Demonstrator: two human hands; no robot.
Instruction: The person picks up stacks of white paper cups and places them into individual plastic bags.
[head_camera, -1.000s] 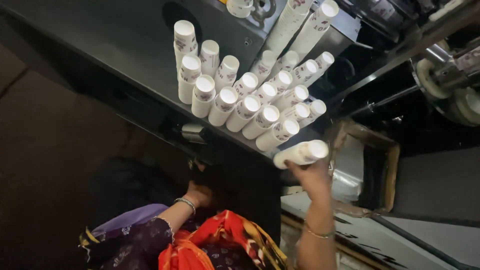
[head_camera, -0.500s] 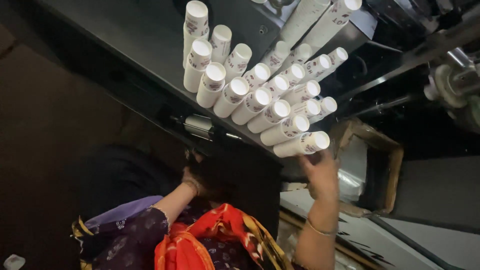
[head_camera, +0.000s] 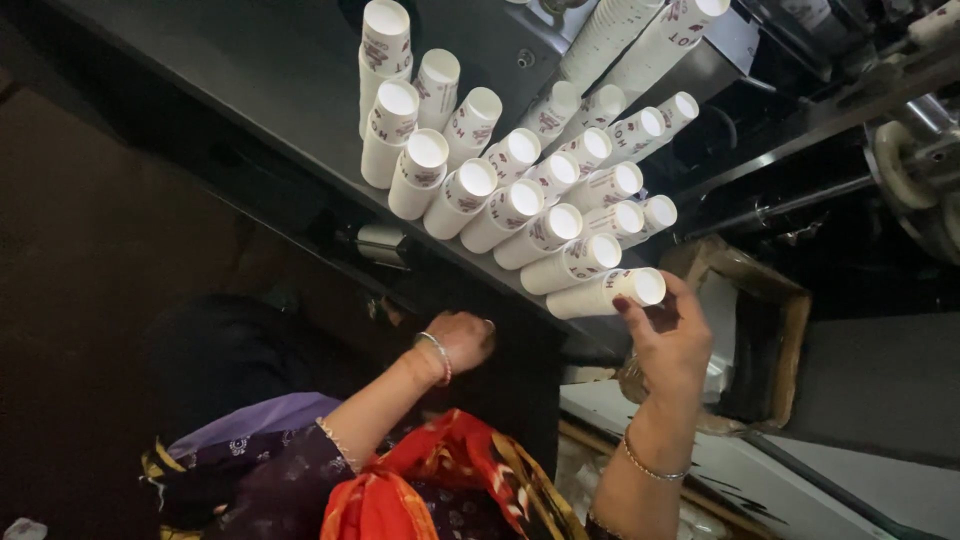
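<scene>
The right hand is raised to the nearest stack of paper cups, which lies on its side at the near edge of the dark bench; the stack sits just above and to the left of the palm, its long axis running from lower left to upper right, with the open white mouth of the end cup facing the fingers; the thumb sits under the stack near its mouth and the fingers curl over the rim, so the hand is partly closed around that end, though whether it bears the stack's weight or merely steadies it cannot be told.

This stack is the last in a fanned row of similar cup stacks lying side by side across the bench, all pointing roughly the same way; taller columns of cups rise behind them toward the machine.

The left hand is lower and well apart from the cups, wrist bent, a bangle on it, fingers curled against the dark underside of the bench edge; what it grips, if anything, is hidden in shadow; the right hand is plainly the nearer to the cups.

A brown cardboard box stands open just beyond the right hand.
</scene>
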